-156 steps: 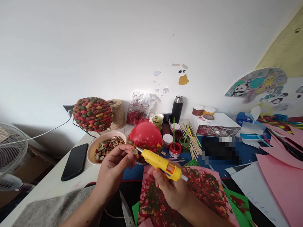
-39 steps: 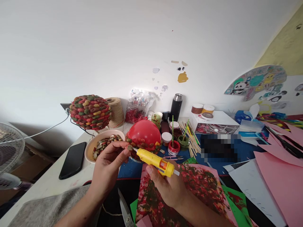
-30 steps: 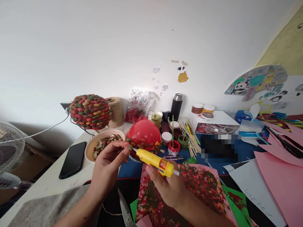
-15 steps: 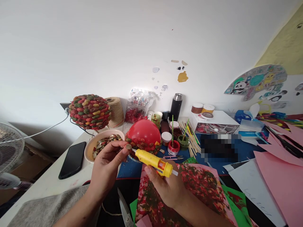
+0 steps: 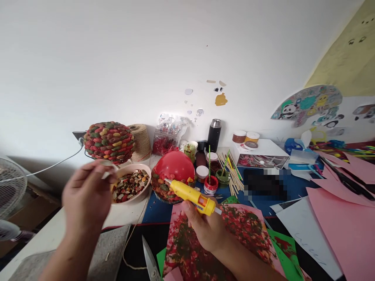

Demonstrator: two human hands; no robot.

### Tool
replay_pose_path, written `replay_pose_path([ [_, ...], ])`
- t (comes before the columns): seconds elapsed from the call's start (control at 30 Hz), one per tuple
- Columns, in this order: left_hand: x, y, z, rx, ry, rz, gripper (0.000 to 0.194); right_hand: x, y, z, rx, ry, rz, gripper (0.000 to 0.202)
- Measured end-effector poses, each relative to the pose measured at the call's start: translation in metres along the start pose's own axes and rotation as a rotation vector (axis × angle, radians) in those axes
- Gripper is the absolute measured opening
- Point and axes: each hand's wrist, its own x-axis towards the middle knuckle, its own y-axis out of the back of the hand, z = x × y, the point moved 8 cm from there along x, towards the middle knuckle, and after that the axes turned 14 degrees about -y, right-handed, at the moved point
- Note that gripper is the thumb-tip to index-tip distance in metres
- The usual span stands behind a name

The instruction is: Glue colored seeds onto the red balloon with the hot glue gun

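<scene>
My right hand [image 5: 206,230] grips a yellow hot glue gun [image 5: 190,195], its nozzle pointing left, close to the shells on a red balloon [image 5: 177,166]. Painted pistachio shells [image 5: 160,186] cover the balloon's lower part; its upper part is bare. My left hand [image 5: 86,195] is raised at the left, thumb and fingers pinched on what looks like a pistachio shell [image 5: 109,171], pale and blurred. Just right of that hand stands a pinkish bowl [image 5: 149,183] of painted pistachio shells. A finished-looking shell-covered ball [image 5: 109,141] sits behind, left of the twine spool.
Behind the balloon stand a twine spool [image 5: 140,142], a plastic bag, paint jars [image 5: 211,183] and a black flask [image 5: 215,136]. Wooden sticks [image 5: 233,175] lie to their right. Scissors [image 5: 150,257] and paint-smeared paper [image 5: 187,249] lie in front; a fan [image 5: 11,187] is at far left.
My left hand has moved left and up, away from the glue gun's nozzle, to beside the bowl. The right hand still holds the glue gun in nearly the same place. The view has shifted slightly.
</scene>
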Motion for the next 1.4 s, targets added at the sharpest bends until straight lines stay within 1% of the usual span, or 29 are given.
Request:
replay_pose_path([
  [0.07,0.022,0.021,0.019,0.107,-0.126,0.120,0.025,0.003,0.008,0.005,0.121,-0.070,0.029,0.059],
  [0.13,0.028,0.036,0.035,0.215,-0.200,0.205,0.024,0.005,0.016,0.011,0.234,-0.133,0.071,0.064],
  [0.17,0.025,0.037,0.040,0.260,-0.220,0.205,0.023,0.006,0.020,0.013,0.285,-0.158,0.093,0.065],
  [0.2,0.019,0.034,0.045,0.309,-0.238,0.164,0.021,0.007,0.023,0.014,0.333,-0.176,0.112,0.066],
  [0.23,0.012,0.023,0.049,0.377,-0.261,0.064,0.021,0.007,0.026,0.016,0.375,-0.191,0.128,0.066],
  [0.27,0.002,0.004,0.051,0.445,-0.287,-0.106,0.020,0.008,0.028,0.016,0.409,-0.201,0.137,0.065],
  [0.3,-0.011,-0.020,0.051,0.498,-0.327,-0.322,0.016,0.008,0.029,0.016,0.439,-0.205,0.140,0.065],
  [0.33,-0.027,-0.044,0.055,0.546,-0.429,-0.516,0.012,0.009,0.030,0.015,0.461,-0.205,0.141,0.065],
  [0.37,-0.043,-0.067,0.058,0.589,-0.540,-0.681,0.010,0.010,0.031,0.013,0.475,-0.202,0.138,0.065],
  [0.4,-0.057,-0.086,0.058,0.614,-0.620,-0.807,0.008,0.011,0.033,0.011,0.484,-0.200,0.135,0.066],
  [0.43,-0.068,-0.102,0.058,0.631,-0.695,-0.906,0.006,0.013,0.034,0.010,0.492,-0.198,0.136,0.067],
  [0.5,-0.083,-0.127,0.053,0.683,-0.790,-1.025,0.006,0.016,0.038,0.006,0.505,-0.198,0.143,0.069],
  [0.53,-0.088,-0.136,0.049,0.715,-0.821,-1.073,0.007,0.017,0.040,0.005,0.510,-0.202,0.147,0.069],
  [0.6,-0.095,-0.147,0.043,0.788,-0.874,-1.141,0.009,0.019,0.043,0.003,0.518,-0.211,0.149,0.071],
  [0.67,-0.099,-0.152,0.038,0.859,-0.920,-1.181,0.012,0.019,0.043,0.003,0.529,-0.221,0.138,0.071],
  [0.73,-0.099,-0.154,0.037,0.934,-0.952,-1.193,0.014,0.019,0.041,0.002,0.534,-0.223,0.117,0.070],
  [0.9,-0.099,-0.156,0.035,1.055,-0.992,-1.241,0.019,0.014,0.034,0.000,0.496,-0.206,0.067,0.069],
  [1.1,-0.099,-0.158,0.034,1.050,-0.969,-1.236,0.021,0.011,0.030,-0.001,0.459,-0.200,0.037,0.068],
  [1.3,-0.102,-0.158,0.032,1.085,-1.041,-1.260,0.020,0.012,0.026,0.000,0.436,-0.194,0.017,0.069],
  [1.4,-0.102,-0.158,0.030,1.096,-1.032,-1.268,0.020,0.011,0.027,-0.003,0.390,-0.153,0.016,0.068],
])
